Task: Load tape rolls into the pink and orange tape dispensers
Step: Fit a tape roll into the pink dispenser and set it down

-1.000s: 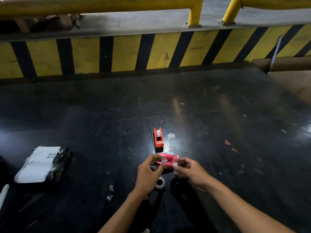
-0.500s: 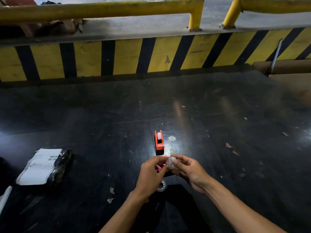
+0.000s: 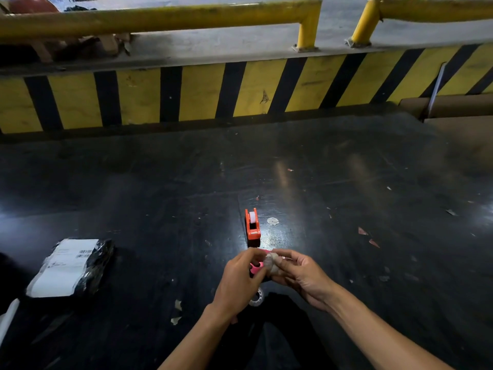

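At the bottom of the frame two bare forearms reach in and meet just below centre. Between them, on the black table point(image 3: 160, 196), lies a small tape roll point(image 3: 257, 297) with a spoked white core, partly hidden behind the left wrist. The left hand point(image 3: 240, 279) has its fingers curled around the pink dispenser point(image 3: 255, 268), of which only a sliver shows. The right hand point(image 3: 301, 276) pinches a crumpled wad of clear tape or wrapper point(image 3: 269, 265) between thumb and fingertips, right against the left hand; what exactly it is cannot be told.

Just above the hands stands the orange dispenser point(image 3: 252, 225), upright, with a white roll already seated in it, so that half of the task looks done. Far left of centre lies a black parcel point(image 3: 72, 265) with a white label. Across the top runs a yellow and black striped barrier point(image 3: 202, 94) under yellow railings.

The rolls and dispensers look light and rigid, likely easy to tip. The roll is best held by its flat sides, clear of the sticky face; the dispenser by its side walls, away from the cutter.
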{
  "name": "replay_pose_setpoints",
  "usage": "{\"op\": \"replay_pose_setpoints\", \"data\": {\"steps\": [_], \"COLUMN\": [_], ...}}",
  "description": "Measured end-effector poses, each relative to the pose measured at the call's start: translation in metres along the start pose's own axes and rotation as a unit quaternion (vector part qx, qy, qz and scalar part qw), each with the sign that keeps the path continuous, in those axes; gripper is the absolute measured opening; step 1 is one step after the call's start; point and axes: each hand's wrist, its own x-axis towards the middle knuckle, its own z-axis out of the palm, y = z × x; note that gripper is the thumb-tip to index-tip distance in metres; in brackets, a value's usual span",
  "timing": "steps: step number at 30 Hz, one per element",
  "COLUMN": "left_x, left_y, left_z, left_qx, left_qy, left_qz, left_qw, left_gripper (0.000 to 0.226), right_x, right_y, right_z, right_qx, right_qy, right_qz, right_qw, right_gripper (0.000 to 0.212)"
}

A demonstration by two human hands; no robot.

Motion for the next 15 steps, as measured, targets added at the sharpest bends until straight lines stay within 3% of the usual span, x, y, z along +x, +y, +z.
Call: {"op": "replay_pose_setpoints", "data": {"steps": [10,15], "left_x": [-0.0012,0.0034], "left_y": [-0.0030,-0.0078], "left_z": [0.0073,0.0064], "left_qx": [-0.039,-0.233], "left_qy": [0.006,-0.038], "left_qz": [-0.027,-0.180], "left_qw": [0.999,0.955], "left_gripper": [0.021,0.027], "right_x": [0.0077,0.0072], "right_y": [0.0056,-0.0005], "right_z": [0.0007,-0.0024], "right_qx": [-0.092,-0.142], "right_qy": [0.046,0.034], "right_qz": [-0.044,-0.054], "right_qw": [0.994,0.988], "right_gripper": [0.024,0.017]}}
